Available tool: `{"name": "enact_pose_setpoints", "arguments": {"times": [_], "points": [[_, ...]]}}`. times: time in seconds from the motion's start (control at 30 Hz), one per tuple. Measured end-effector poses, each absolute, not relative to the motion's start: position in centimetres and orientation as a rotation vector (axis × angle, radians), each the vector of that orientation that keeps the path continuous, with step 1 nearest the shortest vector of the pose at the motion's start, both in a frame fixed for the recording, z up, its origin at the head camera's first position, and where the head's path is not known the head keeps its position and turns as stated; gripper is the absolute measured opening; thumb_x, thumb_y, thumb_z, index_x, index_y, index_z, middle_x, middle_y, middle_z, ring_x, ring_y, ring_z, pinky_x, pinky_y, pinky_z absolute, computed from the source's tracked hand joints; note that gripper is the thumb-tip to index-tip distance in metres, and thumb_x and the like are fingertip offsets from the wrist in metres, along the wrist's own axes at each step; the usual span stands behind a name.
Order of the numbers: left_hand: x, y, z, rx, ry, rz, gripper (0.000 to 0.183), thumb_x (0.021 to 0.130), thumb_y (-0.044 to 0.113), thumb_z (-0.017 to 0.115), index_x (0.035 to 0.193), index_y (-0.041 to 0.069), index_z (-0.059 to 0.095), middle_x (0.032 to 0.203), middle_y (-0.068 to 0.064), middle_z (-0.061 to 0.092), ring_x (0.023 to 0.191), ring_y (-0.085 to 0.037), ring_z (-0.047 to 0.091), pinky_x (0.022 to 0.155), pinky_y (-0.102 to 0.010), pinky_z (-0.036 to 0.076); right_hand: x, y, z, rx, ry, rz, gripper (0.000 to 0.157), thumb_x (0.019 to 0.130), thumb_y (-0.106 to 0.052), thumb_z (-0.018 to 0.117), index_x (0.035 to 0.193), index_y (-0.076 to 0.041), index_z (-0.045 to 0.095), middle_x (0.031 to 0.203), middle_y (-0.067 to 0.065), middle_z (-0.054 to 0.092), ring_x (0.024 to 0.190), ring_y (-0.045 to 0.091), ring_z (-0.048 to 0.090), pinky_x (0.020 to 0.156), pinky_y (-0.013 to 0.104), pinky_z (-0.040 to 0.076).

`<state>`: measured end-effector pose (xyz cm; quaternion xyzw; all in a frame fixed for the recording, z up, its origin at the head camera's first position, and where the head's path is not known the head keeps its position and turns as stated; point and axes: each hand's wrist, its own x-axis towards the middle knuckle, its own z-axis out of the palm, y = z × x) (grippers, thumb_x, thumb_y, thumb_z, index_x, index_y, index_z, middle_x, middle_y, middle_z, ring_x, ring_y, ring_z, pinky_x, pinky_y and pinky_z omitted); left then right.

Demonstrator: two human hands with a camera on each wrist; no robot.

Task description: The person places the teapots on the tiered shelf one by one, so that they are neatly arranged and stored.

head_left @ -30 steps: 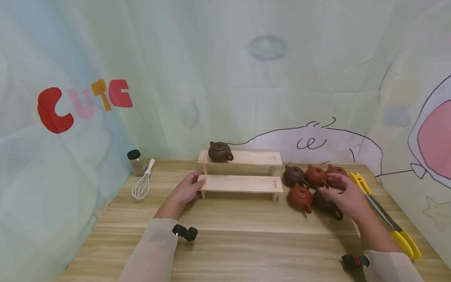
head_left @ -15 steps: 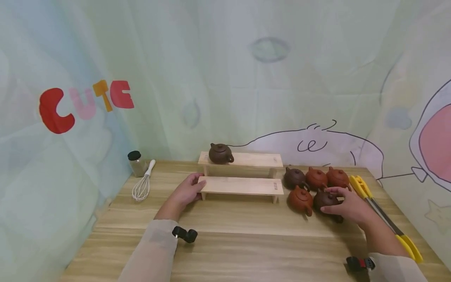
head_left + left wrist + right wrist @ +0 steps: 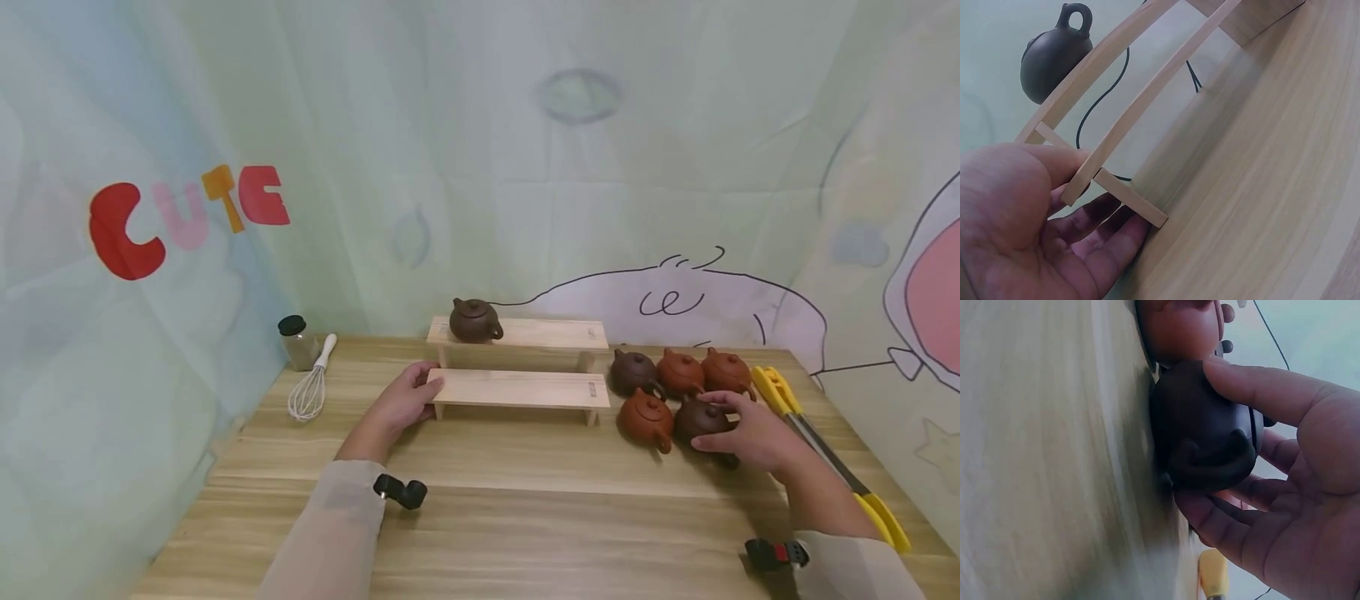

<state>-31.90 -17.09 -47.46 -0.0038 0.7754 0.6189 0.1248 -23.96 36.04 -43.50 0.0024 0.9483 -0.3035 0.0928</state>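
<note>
My left hand (image 3: 401, 402) grips the left end of the front wooden stand (image 3: 517, 389). In the left wrist view, the thumb lies at the board's end and the fingers (image 3: 1107, 250) curl by its leg (image 3: 1132, 199). At the right, my right hand (image 3: 753, 437) holds a dark brown teapot (image 3: 702, 423) low at the table. The right wrist view has the thumb (image 3: 1254, 387) on one side of this teapot (image 3: 1200, 425) and fingers round the other, near its handle. Another dark teapot (image 3: 474, 323) stands on the left of the rear stand (image 3: 551, 333).
Beside the held teapot is a reddish teapot (image 3: 645, 418). Behind them stand a dark teapot (image 3: 632, 373) and two reddish teapots (image 3: 681, 375). Yellow-handled tongs (image 3: 825, 450) lie at the right. A white whisk (image 3: 309, 393) and a black-lidded jar (image 3: 300, 348) are at the left.
My right hand has come down from above the front dark teapot, and its thumb and fingers have closed round it. My left hand stays on the front stand.
</note>
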Motion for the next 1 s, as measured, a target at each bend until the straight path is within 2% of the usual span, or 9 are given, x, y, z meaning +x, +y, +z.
{"name": "enact_pose_setpoints", "arguments": {"times": [0.1,0.2,0.3,0.4,0.53,0.7,0.87,1.0], "points": [[-31.9,-17.1,-47.5,0.001,2.228,1.828,0.052,0.115,0.021,0.051,0.161,0.003,0.035,0.168,-0.026,0.037,0.148,-0.047,0.052,0.117,-0.061,0.049,-23.8,36.0,-43.1,0.000,2.819,-0.912,0.090,0.084,-0.047,0.091,0.153,-0.005,0.050,0.148,0.037,0.052,0.127,0.051,0.058,0.094,0.058,0.058],[-31.8,-17.0,-47.4,-0.003,2.221,1.834,0.052,0.115,0.021,0.051,0.161,0.003,0.035,0.167,-0.027,0.038,0.147,-0.047,0.052,0.117,-0.061,0.049,-23.5,35.7,-42.2,0.014,2.845,-0.923,0.093,0.085,-0.048,0.090,0.155,-0.004,0.047,0.151,0.039,0.049,0.130,0.054,0.055,0.095,0.060,0.058],[-31.8,-16.9,-47.3,-0.015,2.226,1.829,0.052,0.114,0.022,0.052,0.161,0.004,0.036,0.167,-0.026,0.038,0.147,-0.046,0.053,0.117,-0.060,0.049,-23.3,35.1,-41.4,0.023,2.880,-0.968,0.098,0.086,-0.052,0.088,0.159,-0.006,0.042,0.154,0.039,0.048,0.133,0.055,0.054,0.095,0.060,0.059],[-31.9,-16.8,-47.4,-0.019,2.236,1.824,0.052,0.114,0.022,0.052,0.161,0.004,0.036,0.168,-0.026,0.038,0.147,-0.046,0.053,0.117,-0.060,0.050,-23.2,34.0,-40.9,-0.012,2.903,-1.051,0.096,0.088,-0.050,0.087,0.162,-0.011,0.040,0.157,0.037,0.047,0.136,0.054,0.053,0.097,0.060,0.058],[-32.0,-16.9,-47.4,-0.030,2.233,1.826,0.051,0.114,0.022,0.051,0.160,0.005,0.037,0.168,-0.024,0.039,0.146,-0.045,0.054,0.117,-0.059,0.050,-23.0,31.4,-40.0,-0.041,2.913,-1.124,0.092,0.090,-0.051,0.085,0.165,-0.019,0.040,0.161,0.033,0.045,0.138,0.053,0.051,0.099,0.061,0.057],[-32.0,-16.8,-47.3,-0.031,2.238,1.815,0.051,0.114,0.023,0.052,0.160,0.006,0.038,0.167,-0.024,0.040,0.146,-0.044,0.055,0.116,-0.058,0.051,-23.1,27.7,-38.8,-0.068,2.881,-1.224,0.092,0.089,-0.049,0.087,0.165,-0.027,0.041,0.164,0.027,0.045,0.143,0.049,0.049,0.108,0.066,0.050],[-31.9,-16.8,-47.3,-0.031,2.248,1.810,0.051,0.114,0.023,0.052,0.160,0.006,0.038,0.166,-0.025,0.041,0.145,-0.044,0.055,0.116,-0.058,0.052,-24.3,24.1,-37.8,-0.118,2.860,-1.317,0.088,0.088,-0.048,0.088,0.163,-0.031,0.044,0.163,0.018,0.049,0.145,0.043,0.051,0.112,0.064,0.050],[-31.7,-16.8,-47.1,-0.019,2.252,1.807,0.051,0.115,0.022,0.051,0.160,0.004,0.038,0.165,-0.027,0.041,0.145,-0.045,0.055,0.116,-0.059,0.052,-25.8,21.5,-37.0,-0.170,2.814,-1.398,0.085,0.089,-0.042,0.088,0.161,-0.029,0.046,0.160,0.013,0.052,0.143,0.039,0.054,0.114,0.060,0.052]]}}
